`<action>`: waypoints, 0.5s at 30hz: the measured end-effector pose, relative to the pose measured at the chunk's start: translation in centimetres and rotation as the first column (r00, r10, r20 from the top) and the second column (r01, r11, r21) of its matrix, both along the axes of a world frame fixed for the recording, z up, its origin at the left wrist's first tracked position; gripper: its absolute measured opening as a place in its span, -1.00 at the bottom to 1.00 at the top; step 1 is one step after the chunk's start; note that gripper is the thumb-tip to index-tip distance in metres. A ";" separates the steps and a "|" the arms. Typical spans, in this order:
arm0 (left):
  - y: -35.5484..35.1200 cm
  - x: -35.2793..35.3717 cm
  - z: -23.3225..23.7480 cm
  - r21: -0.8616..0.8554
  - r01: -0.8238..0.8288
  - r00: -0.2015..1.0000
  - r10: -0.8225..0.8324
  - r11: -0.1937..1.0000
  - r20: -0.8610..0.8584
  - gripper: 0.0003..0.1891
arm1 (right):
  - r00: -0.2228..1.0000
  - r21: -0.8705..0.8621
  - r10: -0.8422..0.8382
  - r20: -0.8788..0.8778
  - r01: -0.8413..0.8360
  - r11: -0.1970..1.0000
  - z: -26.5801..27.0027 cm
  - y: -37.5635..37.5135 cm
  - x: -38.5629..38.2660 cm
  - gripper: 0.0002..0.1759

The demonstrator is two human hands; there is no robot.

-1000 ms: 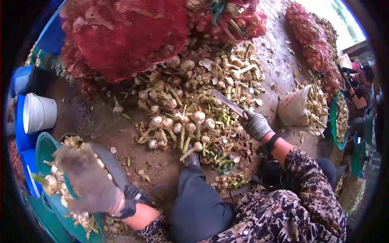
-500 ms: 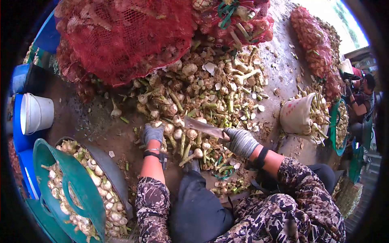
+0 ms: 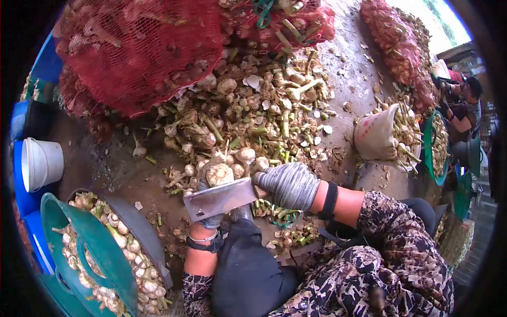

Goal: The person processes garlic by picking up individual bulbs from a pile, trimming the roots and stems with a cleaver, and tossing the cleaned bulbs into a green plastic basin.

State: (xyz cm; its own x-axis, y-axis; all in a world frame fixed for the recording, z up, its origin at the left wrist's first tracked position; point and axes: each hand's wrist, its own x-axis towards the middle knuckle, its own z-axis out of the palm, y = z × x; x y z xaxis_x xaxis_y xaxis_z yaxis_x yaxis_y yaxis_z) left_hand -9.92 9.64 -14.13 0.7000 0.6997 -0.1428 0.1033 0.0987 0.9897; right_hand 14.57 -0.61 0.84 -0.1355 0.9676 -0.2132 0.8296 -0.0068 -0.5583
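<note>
My right hand (image 3: 289, 185), in a grey knit glove, is wrapped round the wooden handle of a cleaver (image 3: 223, 199). The broad blade points left and lies across the front of my gloved left hand (image 3: 212, 221), covering much of it. Held up in the left hand is a garlic bulb (image 3: 219, 174), its pale, root-flecked underside towards me and close above the blade's upper edge. Beyond both hands spreads a heap of garlic bulbs and cut stalks (image 3: 253, 116) on the ground.
Red mesh sacks of garlic (image 3: 142, 53) stand behind the heap. To my left, a green tub (image 3: 67, 227) holds trimmed bulbs near a white bucket (image 3: 43, 165). A tipped pale bucket (image 3: 376, 134) lies to the right, with another person (image 3: 465, 105) beyond.
My left hand has lifted a garlic bulb from the heap towards me. My right hand has brought the cleaver left and nearer, its blade now turned broadside by the bulb.
</note>
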 end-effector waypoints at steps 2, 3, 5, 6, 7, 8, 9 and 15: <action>-0.3 -0.2 0.3 0.167 0.068 0.994 -0.053 0.984 -0.095 -0.44 | 1.000 0.029 0.003 0.031 -0.003 1.000 -0.1 -0.6 0.0 -0.84; -0.6 -0.1 0.5 0.236 0.108 0.988 -0.078 0.966 -0.134 -0.44 | 0.998 0.020 -0.001 0.069 -0.001 1.000 -0.4 -0.8 -0.2 -0.83; -1.1 0.0 0.8 0.344 0.193 0.971 -0.128 0.919 -0.203 -0.45 | 0.996 -0.031 0.002 0.086 0.001 1.000 -0.2 -1.2 -0.2 -0.84; -1.3 0.1 0.9 0.388 0.236 0.960 -0.152 0.891 -0.235 -0.45 | 0.995 -0.082 0.013 0.102 -0.005 0.997 0.0 -1.3 -0.2 -0.83; -1.6 0.1 1.0 0.410 0.265 0.953 -0.171 0.873 -0.251 -0.45 | 0.995 -0.080 0.009 0.104 0.000 0.997 -0.4 -1.6 -0.1 -0.83; -1.8 0.3 1.3 0.430 0.290 0.946 -0.189 0.855 -0.263 -0.46 | 0.998 -0.064 -0.001 0.064 0.005 0.998 -1.3 -2.0 0.1 -0.84; -2.0 0.5 1.8 0.442 0.315 0.940 -0.210 0.840 -0.270 -0.46 | 1.000 -0.049 -0.009 0.023 0.011 0.999 -2.1 -2.4 0.2 -0.85; -3.0 4.4 9.3 0.563 0.189 0.981 -0.126 0.805 -0.149 -0.47 | 0.961 -0.097 -0.246 0.123 0.259 0.961 -7.5 -3.4 4.6 -0.78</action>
State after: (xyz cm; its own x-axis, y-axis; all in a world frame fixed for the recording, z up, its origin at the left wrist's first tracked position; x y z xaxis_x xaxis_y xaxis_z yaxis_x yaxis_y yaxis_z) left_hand -5.54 6.59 -4.86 0.8118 0.5575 0.1734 0.1682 -0.5077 0.8450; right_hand 19.14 -4.02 -6.61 0.1399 0.9367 -0.3211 0.8484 -0.2806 -0.4489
